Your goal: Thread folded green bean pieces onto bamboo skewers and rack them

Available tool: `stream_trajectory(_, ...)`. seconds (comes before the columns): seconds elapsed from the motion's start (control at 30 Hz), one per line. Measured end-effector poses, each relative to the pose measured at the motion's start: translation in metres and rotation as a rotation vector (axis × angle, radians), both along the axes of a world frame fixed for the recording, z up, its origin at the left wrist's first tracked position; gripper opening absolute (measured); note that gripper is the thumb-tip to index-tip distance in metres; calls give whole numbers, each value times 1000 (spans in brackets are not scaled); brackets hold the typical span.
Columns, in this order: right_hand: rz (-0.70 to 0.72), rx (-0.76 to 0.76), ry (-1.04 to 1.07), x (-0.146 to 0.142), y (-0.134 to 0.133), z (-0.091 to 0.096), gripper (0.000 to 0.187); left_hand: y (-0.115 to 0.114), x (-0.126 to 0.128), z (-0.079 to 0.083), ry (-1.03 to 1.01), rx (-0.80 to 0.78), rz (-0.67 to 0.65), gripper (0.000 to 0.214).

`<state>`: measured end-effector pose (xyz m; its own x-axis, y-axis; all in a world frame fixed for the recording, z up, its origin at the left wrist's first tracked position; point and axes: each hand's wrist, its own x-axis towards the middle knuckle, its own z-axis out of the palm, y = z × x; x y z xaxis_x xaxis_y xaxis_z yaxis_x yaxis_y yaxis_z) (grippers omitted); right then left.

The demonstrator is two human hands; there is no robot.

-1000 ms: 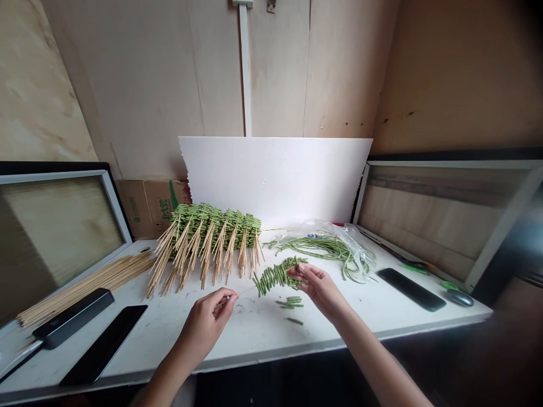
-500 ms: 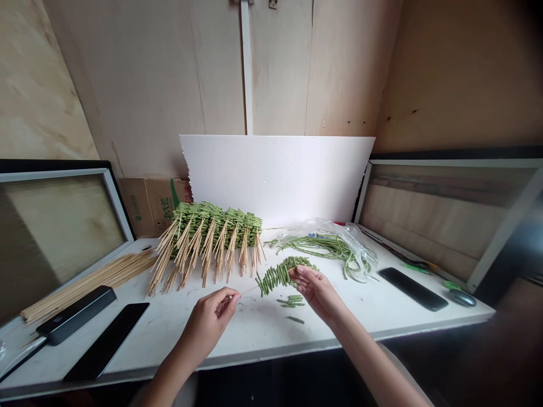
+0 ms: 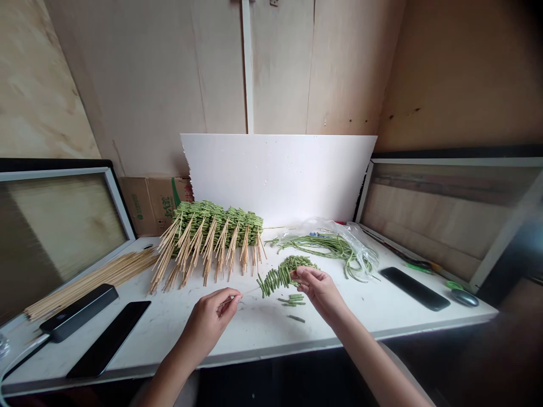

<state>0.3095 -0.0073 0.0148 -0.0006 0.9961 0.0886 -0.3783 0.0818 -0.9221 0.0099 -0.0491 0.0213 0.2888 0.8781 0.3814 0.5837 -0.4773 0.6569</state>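
Observation:
My left hand [image 3: 217, 310] is closed in a pinch around the bare lower end of a thin bamboo skewer [image 3: 251, 291]. Cut green bean pieces [image 3: 274, 280] are threaded crosswise in a row along its upper part. At the far end of that row, the fingertips of my right hand [image 3: 316, 287] are pinched together on the skewer's tip end; the exact contact is partly hidden by the fingers. Behind the right hand lies a heap of loose bean pieces [image 3: 299, 261]. Several more cut pieces [image 3: 293, 299] rest on the white table [image 3: 254, 333] below the skewer.
At the back left stands a large stack of filled bean skewers [image 3: 218, 223], sticks facing me. Bare skewers [image 3: 93, 282], a black box with a cable [image 3: 78, 314] and a black slab [image 3: 110, 339] lie left. Long beans [image 3: 326, 246], a phone [image 3: 414, 288] and a mouse [image 3: 465, 297] lie right.
The view has shifted very slightly. Both hands keep nearly the same hold and position on the skewer.

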Motion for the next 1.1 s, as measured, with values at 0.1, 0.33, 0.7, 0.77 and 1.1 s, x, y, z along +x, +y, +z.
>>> stream_trajectory(0.1, -14, 25, -51, -1, -1, 0, 32, 0, -1, -1, 0, 25, 1, 29)
stream_trajectory(0.33, -23, 31, -124, -8, -6, 2, 33, 1, -5, 0, 1, 109, 31, 28)
stream_trajectory(0.7, 13, 0, -95, -16, -9, -3, 31, -1, -1, 0, -1, 83, 26, 30)
stream_trajectory(0.77, 31, 33, -132, -13, -8, 0, 30, 0, -2, 0, -7, 68, 48, 30)
stream_trajectory(1.1, -93, 397, -1080, 43, 22, -31, 6, 6, -5, -5, -41, 22, 90, 30)
